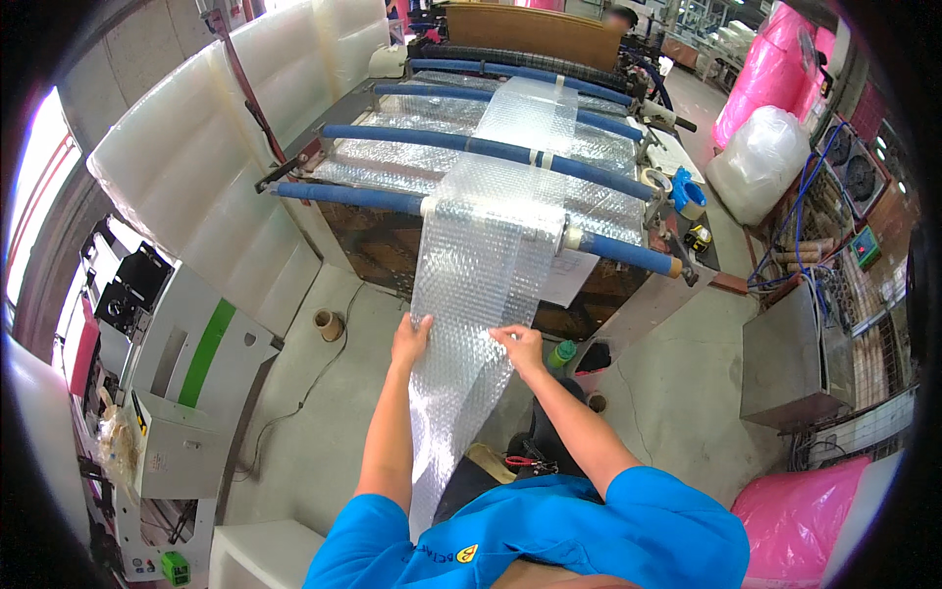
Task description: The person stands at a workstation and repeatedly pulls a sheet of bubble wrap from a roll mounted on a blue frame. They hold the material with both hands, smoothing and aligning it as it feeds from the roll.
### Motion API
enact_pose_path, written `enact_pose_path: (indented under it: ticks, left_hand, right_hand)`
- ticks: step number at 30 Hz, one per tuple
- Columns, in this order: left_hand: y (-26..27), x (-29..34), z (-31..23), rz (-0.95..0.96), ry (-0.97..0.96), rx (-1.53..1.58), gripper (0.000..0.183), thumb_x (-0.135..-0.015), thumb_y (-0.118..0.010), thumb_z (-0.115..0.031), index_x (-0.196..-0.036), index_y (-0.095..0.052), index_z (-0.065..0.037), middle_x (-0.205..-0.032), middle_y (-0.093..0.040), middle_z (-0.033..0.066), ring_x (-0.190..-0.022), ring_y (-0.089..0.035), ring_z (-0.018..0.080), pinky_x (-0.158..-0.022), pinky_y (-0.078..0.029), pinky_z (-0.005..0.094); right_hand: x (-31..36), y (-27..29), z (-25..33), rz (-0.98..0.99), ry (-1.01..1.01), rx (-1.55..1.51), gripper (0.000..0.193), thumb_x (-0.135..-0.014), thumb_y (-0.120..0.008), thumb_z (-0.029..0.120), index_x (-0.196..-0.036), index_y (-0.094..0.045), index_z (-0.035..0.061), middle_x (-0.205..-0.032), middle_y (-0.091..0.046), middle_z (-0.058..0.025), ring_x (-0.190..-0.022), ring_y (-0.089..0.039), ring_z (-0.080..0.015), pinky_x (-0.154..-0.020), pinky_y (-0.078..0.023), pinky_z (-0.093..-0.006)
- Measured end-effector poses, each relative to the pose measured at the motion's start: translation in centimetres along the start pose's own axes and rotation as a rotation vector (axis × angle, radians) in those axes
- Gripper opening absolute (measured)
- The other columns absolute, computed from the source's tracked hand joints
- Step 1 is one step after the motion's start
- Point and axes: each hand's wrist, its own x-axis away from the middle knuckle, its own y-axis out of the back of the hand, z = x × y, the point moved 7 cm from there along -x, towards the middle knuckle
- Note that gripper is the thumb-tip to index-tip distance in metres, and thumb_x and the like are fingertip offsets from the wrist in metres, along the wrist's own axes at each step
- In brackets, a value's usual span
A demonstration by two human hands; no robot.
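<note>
A long strip of clear bubble wrap [471, 285] runs over the front roller of a machine and hangs down in front of me, its lower part trailing toward my lap. My left hand [410, 341] grips the strip's left edge, thumb on the near face and fingers partly hidden by the sheet. On the other side, my right hand [520, 348] pinches the sheet near its right edge, with thumb and forefinger together. Between the two hands the wrap looks lightly creased. Blue-covered rollers [339, 196] cross the machine under the strip.
Blue tape rolls [687, 193] and a yellow tape measure [698, 239] lie at the machine's right end. A cardboard tube [329, 324] stands on the floor at left, beside a cable. A green bottle [561, 353] is below the machine. Metal cabinets flank both sides.
</note>
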Motion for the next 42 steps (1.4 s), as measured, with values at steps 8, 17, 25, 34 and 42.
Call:
enact_pose_path:
  ticks: [8, 17, 25, 34, 42]
  left_hand:
    - [0.8, -5.4, -7.3, -0.119, -0.019, -0.085, 0.053, -0.072, -0.061, -0.047, -0.103, -0.051, -0.006, -0.095, -0.060, 0.0163, -0.090, -0.057, 0.0318, -0.077, -0.044, 0.0377]
    - [0.9, 3.6, 1.1, 0.094, 0.179, -0.036, 0.081, -0.054, -0.071, -0.057, -0.105, -0.053, 0.003, -0.102, -0.058, 0.0184, -0.097, -0.056, 0.0271, -0.083, -0.043, 0.0353]
    - [11.0, 11.3, -8.2, -0.052, 0.031, 0.063, 0.044, -0.064, -0.074, -0.032, -0.087, -0.056, 0.001, -0.075, -0.063, 0.0103, -0.069, -0.058, 0.0159, -0.061, -0.045, 0.0309]
    - [8.8, 12.5, -3.0, -0.079, 0.056, 0.193, 0.045, -0.065, -0.075, -0.033, -0.085, -0.054, 0.001, -0.075, -0.060, 0.0068, -0.066, -0.054, 0.0139, -0.061, -0.044, 0.0281]
    - [9.5, 12.7, -5.6, -0.052, -0.006, 0.029, 0.046, -0.062, -0.077, -0.027, -0.088, -0.050, 0.001, -0.077, -0.061, 0.0099, -0.070, -0.057, 0.0154, -0.063, -0.045, 0.0297]
  right_hand:
    - [-6.8, 2.2, 5.7, -0.094, 0.090, -0.074, 0.028, -0.073, -0.070, 0.025, -0.078, -0.064, -0.0020, -0.068, -0.061, -0.0037, -0.053, -0.052, -0.0071, -0.047, -0.044, -0.0220]
    - [3.2, 0.1, 3.4, -0.015, 0.111, -0.018, 0.050, -0.085, -0.049, 0.044, -0.079, -0.064, -0.0039, -0.073, -0.063, -0.0059, -0.066, -0.057, -0.0118, -0.062, -0.044, -0.0250]
    - [9.5, 0.2, 5.9, 0.236, -0.042, -0.380, 0.042, -0.088, -0.046, 0.037, -0.083, -0.067, 0.0006, -0.063, -0.058, -0.0008, -0.052, -0.047, -0.0063, -0.051, -0.040, -0.0212]
    - [10.6, -1.6, 3.3, 0.115, -0.190, -0.409, 0.026, -0.080, -0.063, 0.021, -0.095, -0.062, 0.0001, -0.086, -0.059, -0.0042, -0.075, -0.057, -0.0102, -0.053, -0.051, -0.0250]
    - [11.5, -1.8, 5.0, 0.157, -0.199, -0.415, 0.023, -0.080, -0.062, 0.016, -0.094, -0.062, -0.0019, -0.085, -0.061, -0.0051, -0.075, -0.055, -0.0083, -0.059, -0.047, -0.0218]
